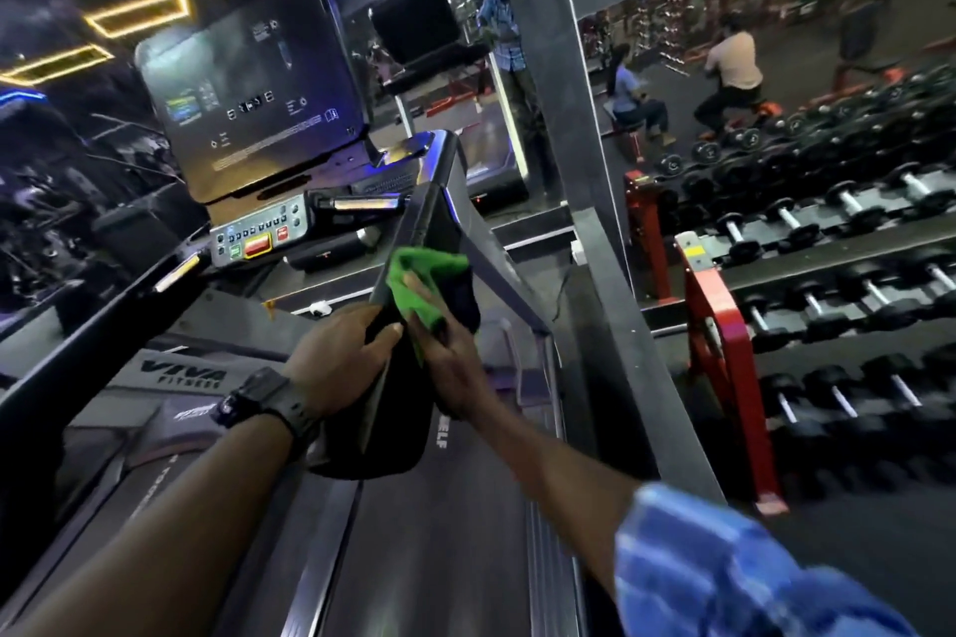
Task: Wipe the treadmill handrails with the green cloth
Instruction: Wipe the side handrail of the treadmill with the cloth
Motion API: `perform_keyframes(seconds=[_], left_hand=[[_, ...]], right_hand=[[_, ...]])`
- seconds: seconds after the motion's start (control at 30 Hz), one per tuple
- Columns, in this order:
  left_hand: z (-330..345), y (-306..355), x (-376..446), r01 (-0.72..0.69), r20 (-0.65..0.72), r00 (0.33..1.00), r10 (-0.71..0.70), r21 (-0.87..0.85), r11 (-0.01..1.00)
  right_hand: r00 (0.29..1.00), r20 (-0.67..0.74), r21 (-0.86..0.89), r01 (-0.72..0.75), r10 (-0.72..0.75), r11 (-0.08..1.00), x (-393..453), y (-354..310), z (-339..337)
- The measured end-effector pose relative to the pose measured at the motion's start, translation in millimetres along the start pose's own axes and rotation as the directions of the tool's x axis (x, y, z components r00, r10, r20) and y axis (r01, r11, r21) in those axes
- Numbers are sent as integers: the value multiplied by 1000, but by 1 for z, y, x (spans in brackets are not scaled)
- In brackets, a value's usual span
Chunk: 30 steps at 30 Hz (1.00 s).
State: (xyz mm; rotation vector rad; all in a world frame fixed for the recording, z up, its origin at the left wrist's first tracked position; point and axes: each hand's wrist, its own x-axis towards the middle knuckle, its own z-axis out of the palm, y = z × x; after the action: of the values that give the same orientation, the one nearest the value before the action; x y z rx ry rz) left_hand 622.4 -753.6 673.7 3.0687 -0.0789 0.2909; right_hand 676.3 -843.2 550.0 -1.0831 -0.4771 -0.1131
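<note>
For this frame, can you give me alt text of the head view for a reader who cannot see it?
A person's right hand presses a green cloth against a treadmill's right handrail, while the left hand, a watch on its wrist, grips the rail's near end. Dumbbell racks line the right.

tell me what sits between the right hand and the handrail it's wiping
The green cloth: in the head view the right hand presses it against the right handrail.
</note>
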Motion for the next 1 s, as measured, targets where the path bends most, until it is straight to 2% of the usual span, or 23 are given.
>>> perform_keyframes(seconds=[0.07, 0.13, 0.17, 0.2, 0.27, 0.37, 0.43, 0.5, 0.6, 0.63, 0.7, 0.77, 0.87, 0.93, 1.0], left_hand=[[-1, 0, 0, 7, -98, 995, 1, 82, 997], [-4, 3, 5, -9, -191, 981, 37, 143, 990], [-5, 4, 7, -19, -203, 978, 50, 151, 988], [-3, 4, 8, -35, -193, 979, 62, 141, 989], [4, 0, 11, -85, -138, 986, 94, 73, 994], [12, -4, 15, -95, -54, 994, 94, -15, 995], [14, -2, 15, -93, -4, 996, 93, -60, 994], [15, 0, 18, -95, 75, 992, 102, -91, 991], [14, 4, 30, -75, 157, 984, 88, -89, 993], [13, 6, 33, -71, 166, 982, 85, -90, 993], [10, 9, 41, -38, 168, 984, 57, -118, 992], [10, 11, 49, -23, 173, 984, 49, -149, 989], [9, 11, 61, -3, 157, 987, 31, -173, 985], [10, 11, 67, 19, 127, 992, 3, -176, 984], [14, 11, 68, 31, 109, 994, -12, -176, 984]], right_hand=[[987, -123, 64, -95, 102, 993, -13, 15, -6], [947, -271, -40, -191, 173, 981, 28, 16, -8], [933, -285, -80, -250, 219, 965, 53, 11, -6], [934, -284, -135, -261, 215, 956, 73, 3, -5], [971, -220, -173, -135, 95, 976, 88, -6, -1], [996, -77, -78, 44, -50, 996, 43, 6, -5], [994, -105, -18, 16, -17, 1000, 4, 23, -8], [979, -180, -26, -107, 101, 994, 17, 23, -15], [949, -259, -228, -239, 178, 944, 82, 5, -15], [956, -239, -233, -225, 168, 946, 96, -5, -13], [992, -111, -230, -81, 57, 970, 98, -6, -11], [999, -36, -168, 4, -11, 986, 66, 10, -19], [995, -92, -134, -33, 21, 990, 38, 38, -29], [976, -190, -180, -137, 103, 974, 74, 26, -29], [961, -230, -259, -215, 157, 942, 116, 3, -20]])
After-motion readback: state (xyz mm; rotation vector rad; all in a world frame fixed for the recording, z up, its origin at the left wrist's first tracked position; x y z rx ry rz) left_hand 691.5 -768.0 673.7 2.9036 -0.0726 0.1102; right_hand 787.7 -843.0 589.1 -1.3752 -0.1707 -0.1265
